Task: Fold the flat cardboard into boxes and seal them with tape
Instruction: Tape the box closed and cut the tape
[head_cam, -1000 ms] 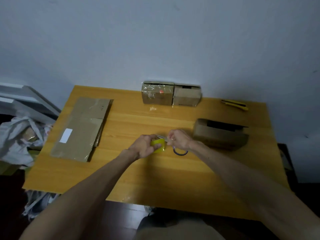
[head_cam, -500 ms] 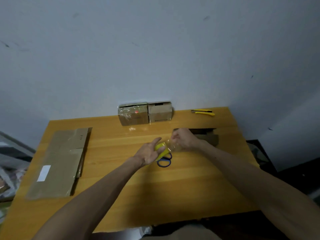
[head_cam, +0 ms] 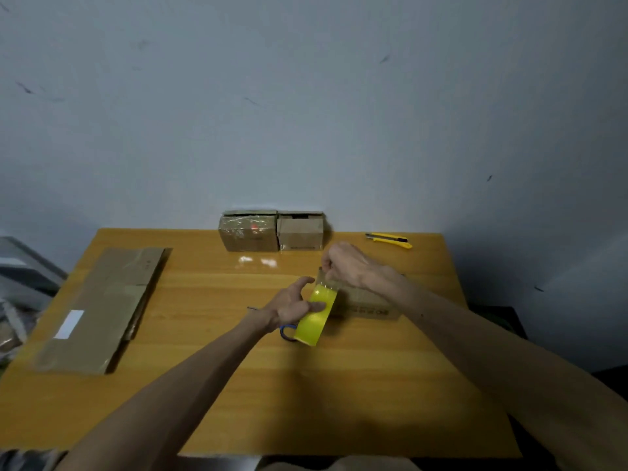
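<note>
My left hand (head_cam: pixel 292 305) grips a yellow tape roll (head_cam: pixel 314 317) above the middle of the wooden table (head_cam: pixel 210 396). My right hand (head_cam: pixel 346 265) pinches the clear tape end (head_cam: pixel 327 282) and holds it stretched up and away from the roll. A folded cardboard box (head_cam: pixel 368 304) lies just behind the roll, mostly hidden by my right forearm. Flat cardboard sheets (head_cam: pixel 102 307) lie stacked at the table's left side. Two finished boxes, one wrapped in tape (head_cam: pixel 248 232) and one plain (head_cam: pixel 300 232), stand against the wall.
Scissors with blue handles (head_cam: pixel 286 331) lie on the table under the tape roll, partly hidden. A yellow utility knife (head_cam: pixel 389 239) rests at the back right. Grey and white clutter (head_cam: pixel 17 294) sits off the table's left edge.
The tape roll has turned on edge and a longer strip is drawn out, with my right hand moved up and away from my left. The camera has tilted upward.
</note>
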